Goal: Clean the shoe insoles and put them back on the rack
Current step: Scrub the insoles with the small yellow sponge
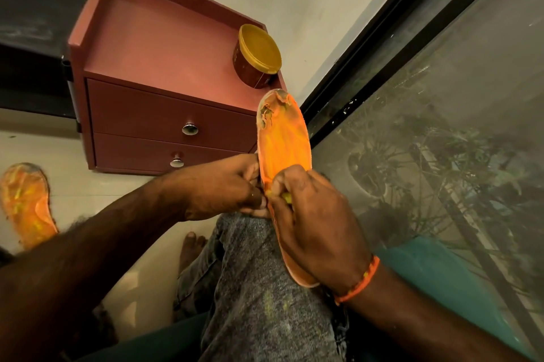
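Orange insole held over the knee

Left hand (226,185) and right hand (312,223) both grip the worn insole (284,137), its toe pointing to twelve o'clock; a second insole (25,202) lies at nine o'clock.

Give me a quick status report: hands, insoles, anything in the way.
Left hand and right hand both grip the orange insole over the knee. Its toe end is torn. Second insole lies on the floor. Nothing in the way.

A home, likely a bedroom: just beyond the held insole stands a small maroon bedside cabinet (164,90) with two drawers, a lidded jar (256,56) on top, beside a window (426,114).
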